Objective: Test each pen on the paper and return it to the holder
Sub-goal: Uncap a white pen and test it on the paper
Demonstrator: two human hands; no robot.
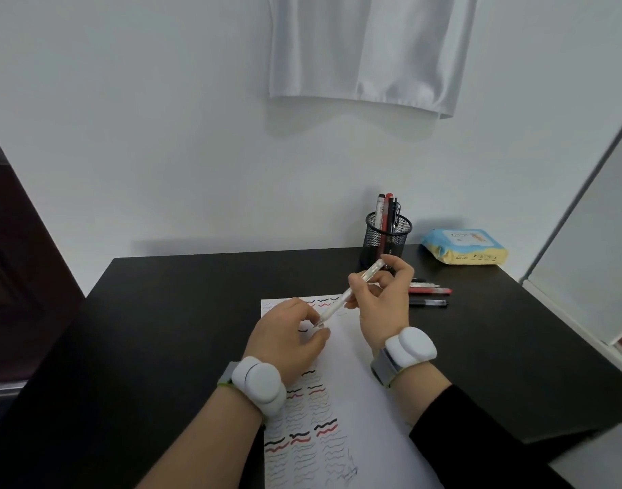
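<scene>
White wall (161, 135) is seen behind a matte black rectangular desk (182, 312), with a white cloth (366, 51) hung high on the wall. A white paper sheet (358, 390), marked with rows of black, red and faint wavy strokes, is laid on the desk in front of the person. A translucent white pen (351, 291) is held tilted above the sheet's far end: its upper barrel is gripped by the curled fingers of the right hand (383, 305), and its lower tip end is pinched by the fingertips of the left hand (288, 337). White wrist devices are worn on both wrists. A black wire-mesh cylindrical pen holder (387, 238), with several upright pens in it, is stood at the desk's back edge. Loose red and black pens (429, 294) are laid right of the sheet. A blue-and-yellow soft tissue pack (464, 247) is placed beside the holder.
</scene>
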